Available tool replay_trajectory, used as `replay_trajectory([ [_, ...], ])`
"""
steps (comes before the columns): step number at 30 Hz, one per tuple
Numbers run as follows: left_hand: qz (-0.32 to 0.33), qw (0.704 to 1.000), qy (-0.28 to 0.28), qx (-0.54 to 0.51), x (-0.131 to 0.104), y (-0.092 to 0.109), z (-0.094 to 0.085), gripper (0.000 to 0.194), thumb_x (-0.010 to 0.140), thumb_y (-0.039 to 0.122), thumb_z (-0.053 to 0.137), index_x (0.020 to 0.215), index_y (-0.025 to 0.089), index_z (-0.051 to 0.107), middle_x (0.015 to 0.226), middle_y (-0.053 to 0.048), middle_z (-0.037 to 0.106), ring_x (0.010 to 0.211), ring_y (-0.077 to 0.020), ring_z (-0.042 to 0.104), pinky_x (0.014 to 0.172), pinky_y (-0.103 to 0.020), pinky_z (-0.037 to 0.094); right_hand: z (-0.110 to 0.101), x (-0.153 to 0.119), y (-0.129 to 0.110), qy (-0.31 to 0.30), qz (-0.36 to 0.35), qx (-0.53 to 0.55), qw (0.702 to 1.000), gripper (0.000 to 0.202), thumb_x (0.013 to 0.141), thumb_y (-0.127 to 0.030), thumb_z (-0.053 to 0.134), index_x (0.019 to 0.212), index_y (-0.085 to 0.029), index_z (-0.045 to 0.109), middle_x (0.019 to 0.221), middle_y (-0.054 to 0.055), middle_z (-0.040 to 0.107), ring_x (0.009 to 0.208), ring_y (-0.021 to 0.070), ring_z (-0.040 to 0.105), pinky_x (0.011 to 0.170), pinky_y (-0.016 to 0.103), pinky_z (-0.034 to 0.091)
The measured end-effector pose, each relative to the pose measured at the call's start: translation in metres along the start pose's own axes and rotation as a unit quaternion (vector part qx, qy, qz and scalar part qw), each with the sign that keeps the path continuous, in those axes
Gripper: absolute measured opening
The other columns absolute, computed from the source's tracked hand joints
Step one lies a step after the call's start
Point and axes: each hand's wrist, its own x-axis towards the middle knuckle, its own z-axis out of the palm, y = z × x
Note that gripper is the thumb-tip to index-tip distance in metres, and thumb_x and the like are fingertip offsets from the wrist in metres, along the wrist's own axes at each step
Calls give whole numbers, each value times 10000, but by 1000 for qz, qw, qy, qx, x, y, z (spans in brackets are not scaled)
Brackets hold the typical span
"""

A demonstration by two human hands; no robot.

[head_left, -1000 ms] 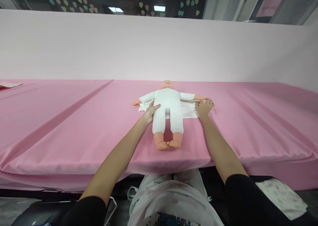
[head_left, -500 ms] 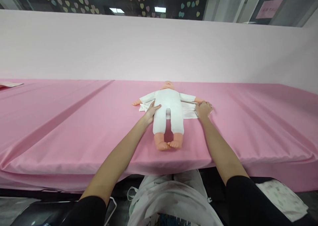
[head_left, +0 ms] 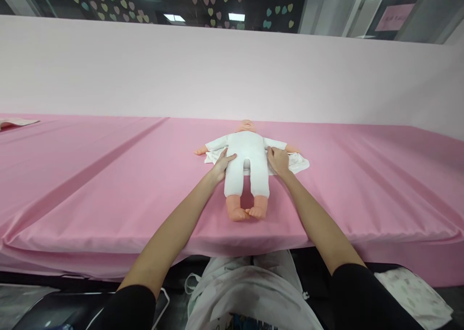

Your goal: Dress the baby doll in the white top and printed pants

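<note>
A baby doll (head_left: 246, 149) in a white suit lies face up, with its feet towards me and its arms spread. Under its waist is a white cloth (head_left: 299, 163) that sticks out on both sides. My left hand (head_left: 222, 165) rests against the left side of the doll's waist, thumb spread over its front and fingers stretched along its side. Close by the doll's right side, my right hand (head_left: 279, 161) is closed with its fingertips down at the white cloth. The fingers cover the part of the cloth they pinch.
The doll lies on a pink-covered table (head_left: 119, 190) against a white wall (head_left: 232, 74). A folded cloth (head_left: 16, 122) lies at the far left edge. A patterned white cloth (head_left: 415, 294) lies below the table's front edge at right.
My right hand has moved left from the outer end of the white cloth to the doll's side. The cloth's right end now lies loose and rumpled. My left hand stays put.
</note>
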Motion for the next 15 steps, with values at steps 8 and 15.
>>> replay_trajectory([
  [8, 28, 999, 18, 34, -3, -3, 4, 780, 744, 186, 683, 1423, 245, 304, 1290, -124, 555, 997, -245, 638, 863, -403, 546, 16, -2, -17, -137, 141, 397, 897, 430, 875, -497, 459, 1001, -131, 646, 1080, 105, 669, 988, 217, 607, 910, 329, 448],
  [15, 103, 992, 44, 57, 2, -7, 5, 673, 697, 210, 681, 1326, 172, 445, 1252, -120, 587, 1062, -267, 606, 917, -394, 495, 12, -13, -35, -224, 205, 608, 733, 349, 845, -390, 578, 1088, -142, 607, 978, 81, 701, 830, 181, 661, 802, 322, 550],
])
